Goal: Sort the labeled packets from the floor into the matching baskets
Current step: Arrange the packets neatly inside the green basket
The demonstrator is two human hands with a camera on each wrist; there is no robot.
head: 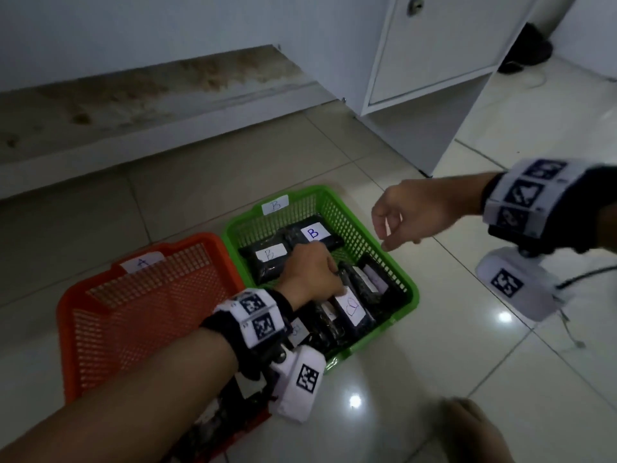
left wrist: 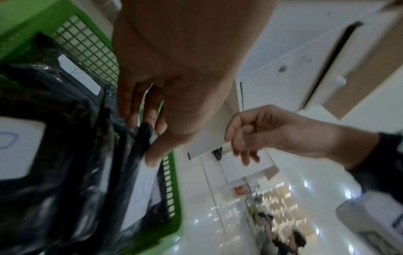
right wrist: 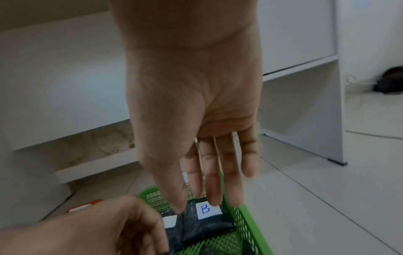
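A green basket tagged B holds several black packets with white B labels; two lie flat at its far end, others stand on edge at the near end. My left hand reaches into the basket and pinches the top edge of an upright black packet next to the right wall. My right hand hovers above the basket's right rim with relaxed fingers, holding nothing. An orange basket tagged A stands to the left; dark packets at its near end are mostly hidden under my left forearm.
The baskets sit side by side on glossy pale floor tiles. A white cabinet stands behind on the right, and a stained low wall ledge runs behind on the left. My knee shows at the bottom right. A thin cable trails on the floor.
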